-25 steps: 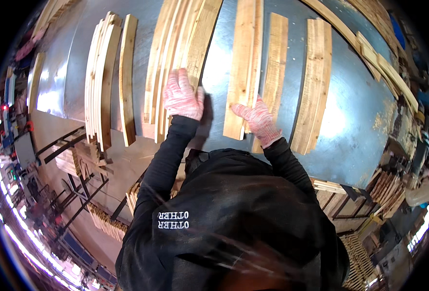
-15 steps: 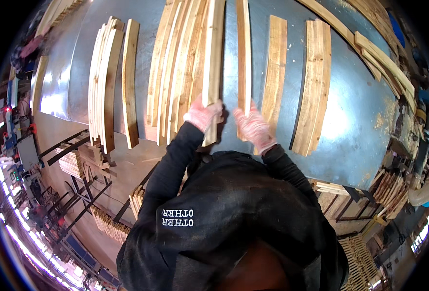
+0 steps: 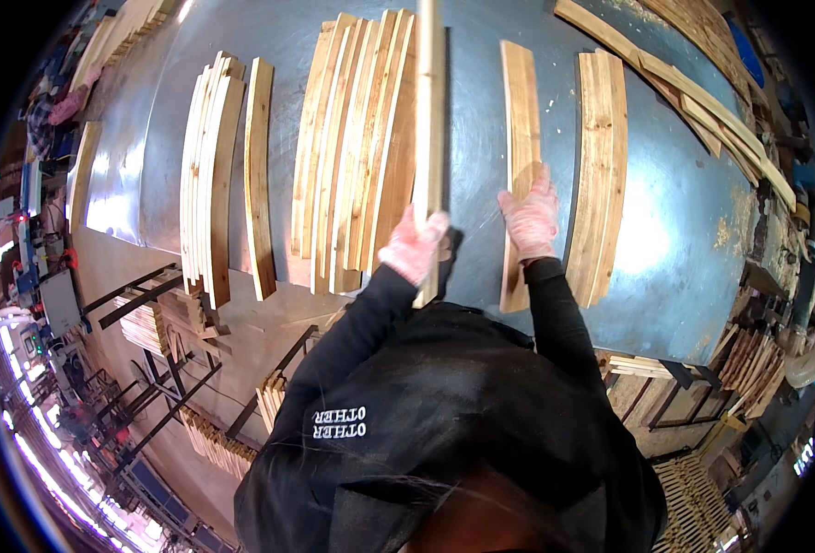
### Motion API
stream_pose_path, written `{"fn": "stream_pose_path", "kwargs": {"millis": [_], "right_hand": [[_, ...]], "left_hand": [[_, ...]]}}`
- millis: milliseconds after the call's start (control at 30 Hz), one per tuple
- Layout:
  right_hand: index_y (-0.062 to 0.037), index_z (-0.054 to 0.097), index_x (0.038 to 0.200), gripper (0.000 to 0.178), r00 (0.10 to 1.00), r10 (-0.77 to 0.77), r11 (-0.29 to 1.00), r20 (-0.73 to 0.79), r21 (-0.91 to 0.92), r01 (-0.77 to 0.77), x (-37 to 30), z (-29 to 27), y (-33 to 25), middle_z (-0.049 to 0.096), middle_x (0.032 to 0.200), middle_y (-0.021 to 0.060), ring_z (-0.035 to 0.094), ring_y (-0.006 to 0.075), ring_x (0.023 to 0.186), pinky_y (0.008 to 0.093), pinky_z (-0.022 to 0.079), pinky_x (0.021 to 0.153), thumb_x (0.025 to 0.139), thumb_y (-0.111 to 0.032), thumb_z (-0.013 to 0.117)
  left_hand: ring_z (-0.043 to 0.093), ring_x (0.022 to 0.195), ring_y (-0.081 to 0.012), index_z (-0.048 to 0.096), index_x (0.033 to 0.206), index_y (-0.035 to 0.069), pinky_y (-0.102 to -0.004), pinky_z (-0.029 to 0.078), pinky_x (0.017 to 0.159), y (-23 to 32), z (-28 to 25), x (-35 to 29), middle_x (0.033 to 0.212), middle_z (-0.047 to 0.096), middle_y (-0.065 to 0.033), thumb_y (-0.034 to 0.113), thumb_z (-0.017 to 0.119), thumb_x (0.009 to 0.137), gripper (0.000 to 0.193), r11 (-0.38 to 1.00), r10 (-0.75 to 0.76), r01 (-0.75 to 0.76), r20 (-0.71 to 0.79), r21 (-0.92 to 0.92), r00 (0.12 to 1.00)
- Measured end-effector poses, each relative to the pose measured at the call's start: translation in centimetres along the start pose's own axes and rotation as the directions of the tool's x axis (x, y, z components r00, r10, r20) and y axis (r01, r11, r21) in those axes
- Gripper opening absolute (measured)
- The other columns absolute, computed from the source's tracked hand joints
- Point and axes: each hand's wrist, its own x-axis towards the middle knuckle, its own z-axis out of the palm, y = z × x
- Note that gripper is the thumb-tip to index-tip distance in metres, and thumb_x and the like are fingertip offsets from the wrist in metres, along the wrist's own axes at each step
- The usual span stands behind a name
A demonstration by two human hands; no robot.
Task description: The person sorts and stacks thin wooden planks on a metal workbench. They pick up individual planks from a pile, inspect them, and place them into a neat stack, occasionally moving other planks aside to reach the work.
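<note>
My left hand [image 3: 414, 247], in a pink-white work glove, is closed around the near part of a long pale wooden board [image 3: 430, 120] tipped up on its narrow edge. To its right, my gloved right hand [image 3: 529, 219] grips another wooden board [image 3: 521, 101] across its width, thumb on the left edge and fingers on the right. The underside of that board is hidden. Left of the left hand stands a row of several boards [image 3: 357, 147] side by side, the closest one just beside the held board.
Everything rests on a grey metal table [image 3: 481, 184]. More boards [image 3: 601, 166] lie to the right, with a stack [image 3: 206, 175] and a single board [image 3: 258, 175] to the left. Long offcuts [image 3: 702, 101] cross the far right corner. Racks of wood strips [image 3: 214, 442] stand below the table edge.
My right hand has moved right, onto the board there; the narrow strip it held no longer shows separately. The left hand's board has turned more on edge and shifted slightly right.
</note>
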Motion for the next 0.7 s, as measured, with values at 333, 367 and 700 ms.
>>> {"fn": "stream_pose_path", "kwargs": {"millis": [333, 367, 700], "right_hand": [[-0.0052, 0.030, 0.150, 0.084, 0.883, -0.153, 0.657, 0.444, 0.713, -0.245, -0.8, -0.1, -2.9, 0.058, 0.127, 0.0170, 0.055, 0.0232, 0.116, 0.0339, 0.044, 0.099, 0.085, -0.037, 0.073], [-0.0053, 0.030, 0.150, 0.084, 0.874, -0.194, 0.651, 0.446, 0.725, -0.225, -0.3, 0.4, -2.2, 0.059, 0.126, 0.0169, 0.055, 0.0232, 0.116, 0.0338, 0.044, 0.099, 0.085, -0.038, 0.073], [0.0027, 0.045, 0.135, 0.077, 0.764, -0.392, 0.749, 0.512, 0.660, -0.058, 1.0, -5.0, -3.2, 0.064, 0.114, 0.0121, 0.059, 0.0190, 0.104, 0.0285, 0.046, 0.093, 0.077, -0.033, 0.081]], "left_hand": [[0.034, 0.139, -0.0383, 0.002, 0.150, -0.007, -0.0366, 0.033, 0.110, -5.5, 4.3, 3.9, 0.148, 0.027, -0.0349, 0.066, 0.066, 0.077, 0.121, 0.766, -0.067, -0.035, 0.134, 0.642, 0.989], [0.035, 0.138, -0.0386, 0.001, 0.150, -0.008, -0.0364, 0.034, 0.110, -4.8, 4.5, 3.8, 0.148, 0.028, -0.0346, 0.066, 0.069, 0.074, 0.125, 0.742, -0.093, -0.064, 0.197, 0.667, 0.976], [0.053, 0.117, -0.0455, 0.022, 0.145, -0.004, -0.0419, 0.047, 0.094, 0.0, 4.9, 2.3, 0.131, 0.049, -0.0326, 0.060, 0.073, 0.071, 0.111, 0.497, 0.088, -0.302, 0.299, 0.813, 0.950]]}}
